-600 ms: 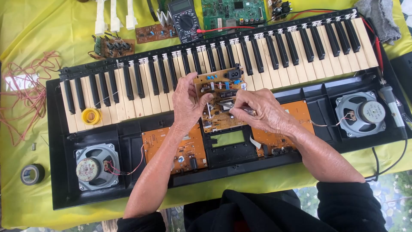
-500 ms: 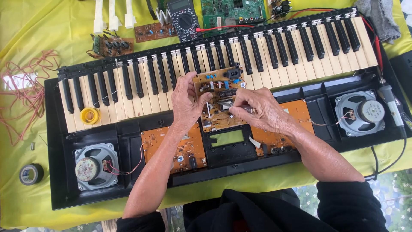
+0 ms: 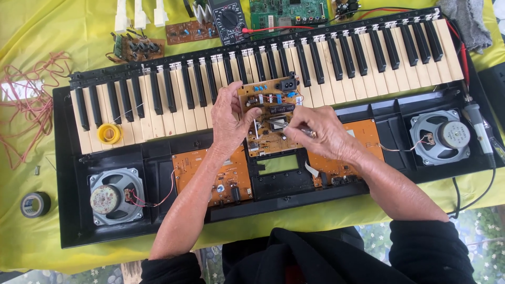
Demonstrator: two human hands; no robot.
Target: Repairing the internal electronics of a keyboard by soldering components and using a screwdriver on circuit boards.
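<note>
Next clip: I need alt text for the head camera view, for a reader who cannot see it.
Two bare hands work on a small brown circuit board over an opened black electronic keyboard: the left hand grips the board's edge, the right hand presses a thin metal tool to it. Round grey speakers sit at both ends, on a yellow cloth.

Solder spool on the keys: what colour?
Yellow; the solder spool lies on the white keys, clearest in the head view.
</note>
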